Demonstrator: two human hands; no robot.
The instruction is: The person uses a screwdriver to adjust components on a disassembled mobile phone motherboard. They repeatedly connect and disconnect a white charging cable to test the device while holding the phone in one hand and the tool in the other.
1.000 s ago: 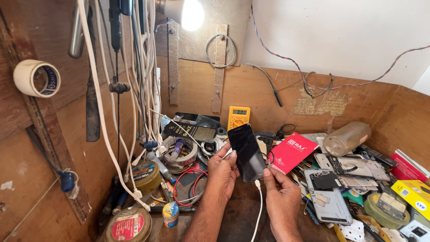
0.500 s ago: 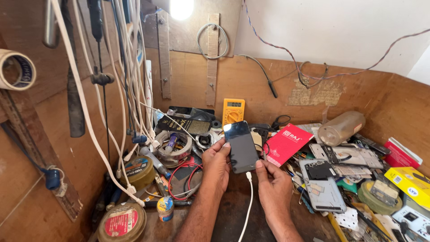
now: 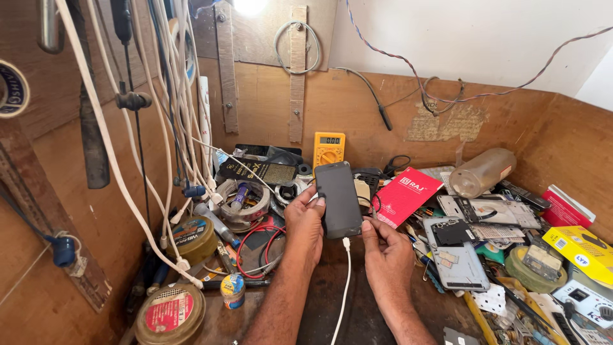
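Black phone (image 3: pixel 338 199) held upright, screen dark, between both hands above the tabletop (image 3: pixel 332 300). Left hand (image 3: pixel 305 223) grips the phone's left edge, thumb on the screen side; right hand (image 3: pixel 386 252) pinches the phone's lower right corner. White cable (image 3: pixel 343 287) plugged into the phone's bottom, runs down between the forearms, cut off at frame bottom. Yellow multimeter (image 3: pixel 329 149) just behind the phone, lower part hidden by it. Red booklet (image 3: pixel 406 195) right of the phone, near it. Clear plastic bottle (image 3: pixel 482 172) lies on its side farther right of the phone, contents hard to tell. Round tin (image 3: pixel 169 314) lower left of the phone, lid on, inside hidden. Tape roll (image 3: pixel 246 203) left of the phone with small bits in its hole, unclear what.
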